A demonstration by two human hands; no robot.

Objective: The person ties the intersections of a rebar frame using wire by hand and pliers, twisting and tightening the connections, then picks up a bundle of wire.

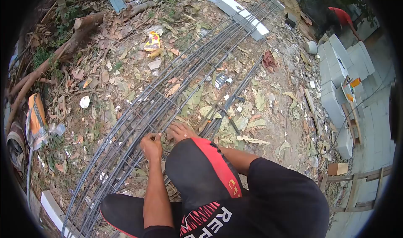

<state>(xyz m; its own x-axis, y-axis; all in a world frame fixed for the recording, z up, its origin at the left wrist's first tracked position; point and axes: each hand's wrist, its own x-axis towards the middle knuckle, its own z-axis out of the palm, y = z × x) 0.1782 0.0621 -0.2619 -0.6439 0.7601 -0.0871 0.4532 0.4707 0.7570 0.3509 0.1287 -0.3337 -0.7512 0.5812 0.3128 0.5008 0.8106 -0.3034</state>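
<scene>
A long steel rebar cage (168, 96) of thin bars and cross ties runs diagonally over the ground in front of me. At its near edge is my left hand (151, 146), its fingers curled and pinched together; whatever they hold is too small or hidden to make out. Just right of it, my right hand (180, 131) reaches past my raised knee, fingers stretched out beside the cage's bars. My knee hides part of that wrist. Right of the knee, a dark long-handled tool (229, 119) rests across a bundle of loose rods (243, 87).
White blocks (247, 17) prop the cage's far end. Stacked pale blocks (336, 70) and a wooden ladder-like frame (357, 187) stand at right. Branches (46, 66) and an orange sack (37, 116) lie left. Another person in a red top (342, 16) bends at upper right.
</scene>
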